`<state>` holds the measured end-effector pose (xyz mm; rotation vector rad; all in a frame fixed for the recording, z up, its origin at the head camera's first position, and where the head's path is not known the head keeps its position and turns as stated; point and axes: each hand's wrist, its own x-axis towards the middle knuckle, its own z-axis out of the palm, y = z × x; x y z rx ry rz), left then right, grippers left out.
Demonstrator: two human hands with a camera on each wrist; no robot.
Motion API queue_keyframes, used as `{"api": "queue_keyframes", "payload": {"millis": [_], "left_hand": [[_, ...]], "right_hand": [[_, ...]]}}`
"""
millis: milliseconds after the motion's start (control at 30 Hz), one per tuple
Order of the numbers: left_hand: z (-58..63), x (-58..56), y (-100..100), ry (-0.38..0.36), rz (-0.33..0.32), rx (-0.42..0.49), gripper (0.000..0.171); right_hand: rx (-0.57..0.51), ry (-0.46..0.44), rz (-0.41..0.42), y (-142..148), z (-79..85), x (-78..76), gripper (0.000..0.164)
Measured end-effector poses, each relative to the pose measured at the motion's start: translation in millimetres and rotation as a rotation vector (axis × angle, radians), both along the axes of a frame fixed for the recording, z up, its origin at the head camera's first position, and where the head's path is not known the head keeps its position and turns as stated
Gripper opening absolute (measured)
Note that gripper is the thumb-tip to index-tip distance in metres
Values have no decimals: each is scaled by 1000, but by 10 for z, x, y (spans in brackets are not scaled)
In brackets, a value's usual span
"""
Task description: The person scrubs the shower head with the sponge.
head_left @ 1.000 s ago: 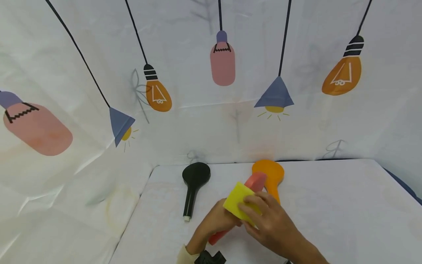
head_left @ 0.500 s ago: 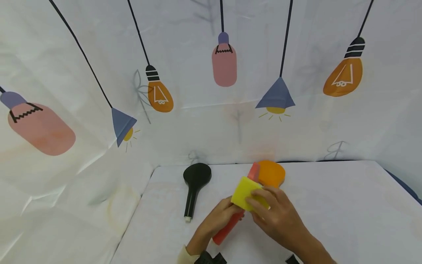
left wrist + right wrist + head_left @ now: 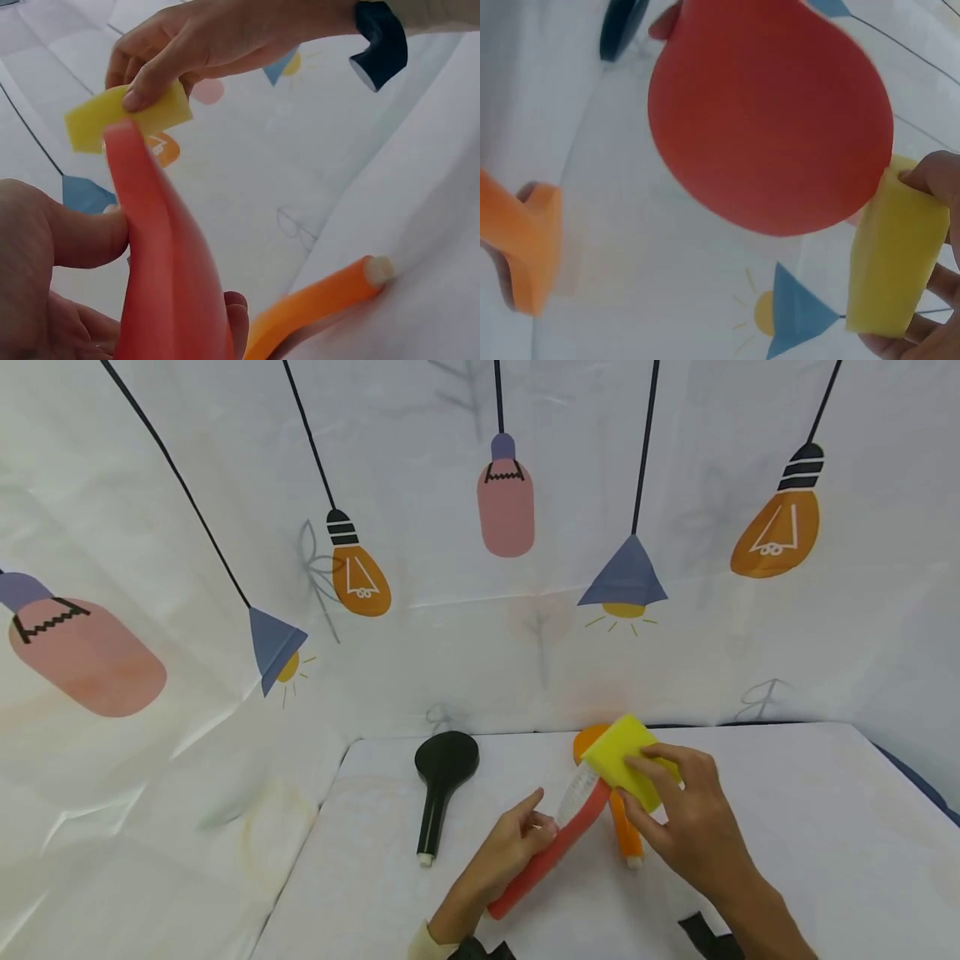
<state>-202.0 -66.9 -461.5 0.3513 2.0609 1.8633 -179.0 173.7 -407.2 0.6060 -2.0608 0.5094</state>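
Observation:
My left hand (image 3: pixel 517 842) grips a red hand mirror (image 3: pixel 547 856) tilted up to the right, its pale shiny face showing as a narrow strip in the head view. The flat red back of the mirror (image 3: pixel 769 112) fills the top of the right wrist view. My right hand (image 3: pixel 693 814) pinches a yellow sponge (image 3: pixel 626 756) between thumb and fingers, right at the mirror's upper edge. In the left wrist view the sponge (image 3: pixel 157 116) overlaps the mirror's tip. Behind them lies an orange round-headed paddle shape (image 3: pixel 625 831), its head mostly hidden by the sponge.
A black paddle-shaped piece (image 3: pixel 442 781) with a pale handle end lies on the left of the white table (image 3: pixel 787 827). Behind the table hangs a white sheet (image 3: pixel 450 668) printed with lamps and bulbs. Dark bands (image 3: pixel 708 935) sit at both wrists.
The sponge in my right hand has moved up and right, away from my left hand. The mirror has turned, baring its pale face. My left thumb has lifted into view.

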Motion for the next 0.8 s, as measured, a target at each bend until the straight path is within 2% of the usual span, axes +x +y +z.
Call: {"api": "queue_keyframes", "payload": {"millis": [133, 233, 400, 567, 667, 800], "left_hand": [[-19, -15, 16, -66, 25, 64, 56], [-34, -29, 9, -105, 7, 130, 45], [-55, -57, -33, -177, -97, 208, 46], [-52, -77, -77, -232, -171, 299, 46], [-52, -78, -97, -234, -202, 347, 48], [-53, -85, -117, -226, -240, 405, 52]], "right_hand": [[-6, -67, -64, 56, 21, 14, 60], [-45, -65, -58, 52, 21, 2, 59], [-129, -85, 12, 19, 10, -2, 58], [-159, -120, 19, -24, 10, 21, 62], [-174, -117, 17, -50, 5, 32, 63], [-202, -63, 22, -101, -11, 36, 61]]}}
